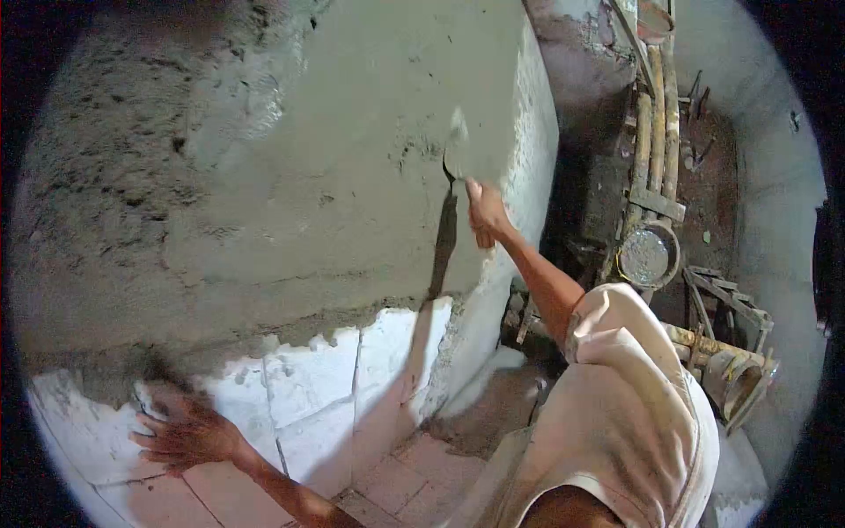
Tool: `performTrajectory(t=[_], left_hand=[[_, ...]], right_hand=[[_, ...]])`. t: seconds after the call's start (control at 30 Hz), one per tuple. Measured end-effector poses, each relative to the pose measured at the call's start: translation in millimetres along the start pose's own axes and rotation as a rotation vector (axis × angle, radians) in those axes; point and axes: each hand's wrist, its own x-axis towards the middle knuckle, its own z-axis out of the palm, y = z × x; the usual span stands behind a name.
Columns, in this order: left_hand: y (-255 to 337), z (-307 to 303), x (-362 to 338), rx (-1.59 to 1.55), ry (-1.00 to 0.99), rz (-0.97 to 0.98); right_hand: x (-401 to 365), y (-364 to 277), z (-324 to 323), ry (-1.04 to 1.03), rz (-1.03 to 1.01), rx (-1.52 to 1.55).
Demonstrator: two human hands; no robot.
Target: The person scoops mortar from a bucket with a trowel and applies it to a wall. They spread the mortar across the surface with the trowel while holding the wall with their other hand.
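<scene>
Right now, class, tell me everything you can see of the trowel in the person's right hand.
The trowel has a grey, motion-blurred blade that seems to lie against the grey plaster wall near its corner. A thin dark bent shank runs down to a handle hidden inside the closed right hand. It points upward and throws a dark shadow down the wall.

Two hands show: one left hand, one right hand. One trowel. One wall, with at least four white blocks bare along its foot. One pan. One bucket. Bamboo poles: at least three; the clutter hides any exact count.
</scene>
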Motion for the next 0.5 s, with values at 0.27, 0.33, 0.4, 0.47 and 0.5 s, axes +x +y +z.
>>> performTrajectory(t=[0.27, 0.33, 0.4, 0.47, 0.5], left_hand=[[11, -9, 8, -0.190, 0.083, 0.041], [13, -14, 8, -0.182, 0.028, 0.001], [7, -11, 2, -0.064, 0.032, -0.022], [9, -9, 5, -0.180, 0.041, -0.063], [10, -10, 7, -0.205, 0.032, -0.081]], right_hand=[[-178, -100, 95, -0.243, 0.246, 0.739], [-203, -121, 101, -0.353, 0.059, 0.541], [-213, -94, 106, -0.313, -0.091, 0.324], [-217, -69, 95, -0.222, -0.385, -0.039], [-213, -51, 76, -0.314, -0.355, -0.263]])
